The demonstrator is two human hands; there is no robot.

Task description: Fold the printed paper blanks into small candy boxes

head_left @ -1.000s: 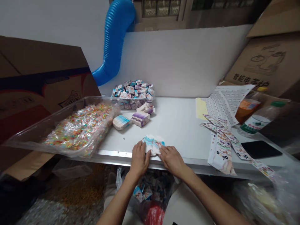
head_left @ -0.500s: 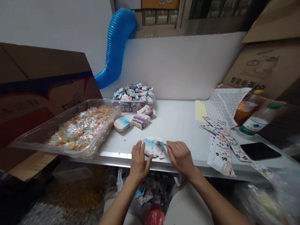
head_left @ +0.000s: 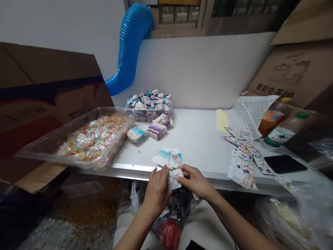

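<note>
Just over the table's front edge, a small printed paper box (head_left: 174,179), looking flat, is held between both hands. My left hand (head_left: 157,187) is closed on its left side, and part of the box is hidden behind those fingers. Thumb and fingers of my right hand (head_left: 194,180) pinch its upper right corner. Right behind them, a fan of flat blue-and-white paper boxes (head_left: 166,157) lies on the table (head_left: 197,139). Farther back sit a blue-striped stack (head_left: 136,134) and a purple-striped stack (head_left: 156,131) of the same sort, with a few loose ones (head_left: 163,119) behind.
A clear tray (head_left: 104,160) of wrapped colourful bits stands left; a clear bin (head_left: 169,111) heaped with small folded boxes is at the back. Sticker strips (head_left: 243,166), a phone (head_left: 284,164) and a green-capped bottle (head_left: 279,135) lie right. An open plastic bag (head_left: 134,196) hangs below the edge.
Both hands have come back toward me from the fan of flat boxes, bringing one box between them to the table edge. The fan stays on the table.
</note>
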